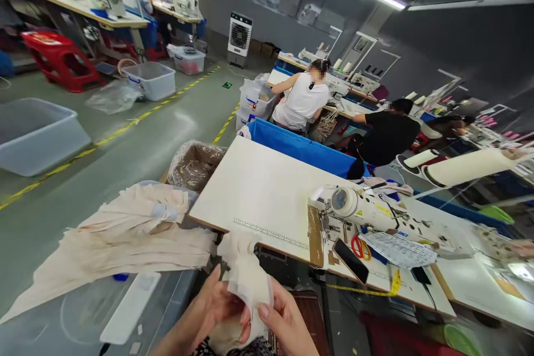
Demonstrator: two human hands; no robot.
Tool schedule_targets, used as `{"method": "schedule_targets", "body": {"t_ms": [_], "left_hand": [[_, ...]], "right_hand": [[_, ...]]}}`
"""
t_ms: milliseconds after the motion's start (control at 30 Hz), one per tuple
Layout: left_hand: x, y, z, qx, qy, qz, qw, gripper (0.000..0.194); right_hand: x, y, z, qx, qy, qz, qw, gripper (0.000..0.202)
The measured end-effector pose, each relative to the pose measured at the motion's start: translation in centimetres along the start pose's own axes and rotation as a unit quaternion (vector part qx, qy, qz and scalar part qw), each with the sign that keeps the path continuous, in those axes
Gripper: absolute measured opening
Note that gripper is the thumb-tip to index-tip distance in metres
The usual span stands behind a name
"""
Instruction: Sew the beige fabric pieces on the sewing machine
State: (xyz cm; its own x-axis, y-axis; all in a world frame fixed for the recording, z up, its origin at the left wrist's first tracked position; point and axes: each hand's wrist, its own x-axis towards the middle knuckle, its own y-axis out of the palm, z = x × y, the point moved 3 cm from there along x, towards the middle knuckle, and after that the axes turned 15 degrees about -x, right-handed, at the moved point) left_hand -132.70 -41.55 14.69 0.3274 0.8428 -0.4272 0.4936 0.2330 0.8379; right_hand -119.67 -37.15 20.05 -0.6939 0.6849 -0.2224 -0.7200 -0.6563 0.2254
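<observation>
My left hand [204, 317] and my right hand [287, 325] meet at the bottom middle of the head view, both gripping a small stack of white fabric pieces [246, 275]. The stack stands up between my thumbs, just in front of the near edge of the white sewing table [258, 194]. A pile of cream fabric pieces [120, 239] lies to the left of my hands on a clear bin. The white sewing machine [362, 208] sits on the table to the right.
On the table lie a black phone [350, 260], red scissors [359, 247] and a printed sheet [398, 249]. A lined cardboard box [194, 164] stands left of the table. Two seated people [302, 100] work beyond a blue bin [300, 147]. Clear bins [33, 133] dot the floor.
</observation>
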Motion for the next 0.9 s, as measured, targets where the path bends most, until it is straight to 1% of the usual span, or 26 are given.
{"method": "schedule_targets", "body": {"t_ms": [33,67,100,133,200,233,267,333,400,433,567,633,700,767,833,900], "left_hand": [[0.7,1.5,0.4,-0.057,-0.050,0.026,0.997,0.074],[1.5,2.4,0.6,-0.101,-0.080,0.033,0.991,0.075],[2.3,2.8,0.7,-0.133,-0.089,0.019,0.987,0.073],[3.2,2.9,0.6,-0.157,-0.088,-0.015,0.984,0.066],[5.0,2.7,0.3,-0.185,-0.075,-0.098,0.975,0.051],[6.0,2.7,0.0,-0.195,-0.069,-0.128,0.970,0.045],[7.0,2.8,-0.4,-0.202,-0.065,-0.143,0.967,0.042],[9.1,3.3,-1.2,-0.209,-0.067,-0.145,0.965,0.041],[11.1,3.7,-2.1,-0.208,-0.056,-0.141,0.966,0.039],[12.1,3.8,-2.6,-0.204,-0.045,-0.150,0.967,0.036],[15.6,3.4,-4.8,-0.189,0.047,-0.215,0.957,0.025],[17.1,3.2,-6.0,-0.189,0.067,-0.230,0.952,0.023],[18.4,3.1,-7.2,-0.187,0.071,-0.235,0.951,0.023],[19.6,3.2,-8.6,-0.181,0.079,-0.240,0.950,0.024],[20.8,3.4,-10.0,-0.174,0.090,-0.242,0.950,0.027],[22.1,3.9,-11.3,-0.164,0.095,-0.237,0.953,0.030]], "right_hand": [[0.1,-0.1,0.1,0.004,0.005,0.019,1.000,0.046],[0.1,-0.4,0.1,0.009,0.011,0.036,0.999,0.047],[0.0,-0.8,0.0,0.013,0.020,0.052,0.998,0.048],[-0.2,-1.4,-0.2,0.015,0.030,0.063,0.997,0.050],[-0.5,-2.8,-0.4,0.012,0.049,0.068,0.996,0.052],[-0.7,-3.5,-0.5,0.007,0.057,0.066,0.996,0.053],[-0.7,-4.3,-0.4,-0.002,0.063,0.066,0.996,0.053],[-0.7,-5.5,-0.1,-0.014,0.064,0.077,0.995,0.053],[-0.3,-6.4,0.5,-0.008,0.059,0.102,0.993,0.051],[-0.1,-6.8,0.7,0.003,0.057,0.115,0.992,0.049],[1.2,-7.9,1.6,0.050,0.051,0.150,0.986,0.044],[1.7,-8.5,1.7,0.042,0.040,0.152,0.987,0.045],[2.1,-9.3,1.3,-0.001,0.025,0.144,0.989,0.046],[2.4,-10.1,0.4,-0.038,0.015,0.136,0.990,0.047],[2.7,-10.7,-0.8,-0.029,0.018,0.142,0.989,0.049],[3.3,-11.4,-2.3,0.008,0.035,0.148,0.988,0.057]]}}
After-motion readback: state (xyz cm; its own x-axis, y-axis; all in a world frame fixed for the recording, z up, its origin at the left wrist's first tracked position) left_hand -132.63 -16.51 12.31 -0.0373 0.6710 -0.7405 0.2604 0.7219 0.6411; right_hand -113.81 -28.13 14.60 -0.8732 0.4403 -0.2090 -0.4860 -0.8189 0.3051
